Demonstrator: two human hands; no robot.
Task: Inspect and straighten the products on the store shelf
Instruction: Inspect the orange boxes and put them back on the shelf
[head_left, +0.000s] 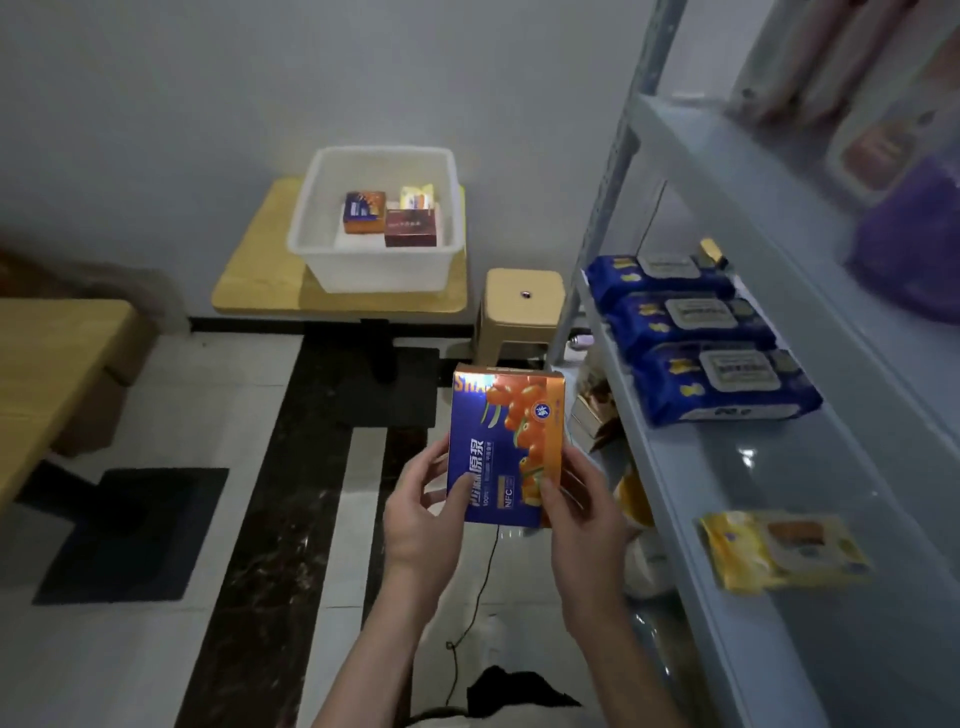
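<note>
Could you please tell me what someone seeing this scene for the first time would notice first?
The eye lands first on the blue and orange box, held up in the centre foreground between the left hand and the right hand. Next come three blue packs lying in a row on the shelf at the right. Against the back wall, a white bin holding a few small boxes sits on a yellow table.

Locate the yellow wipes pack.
Head view, lower right: the flat yellow wipes pack lies on the pale grey shelf, nearer than the three blue wipes packs.
</note>
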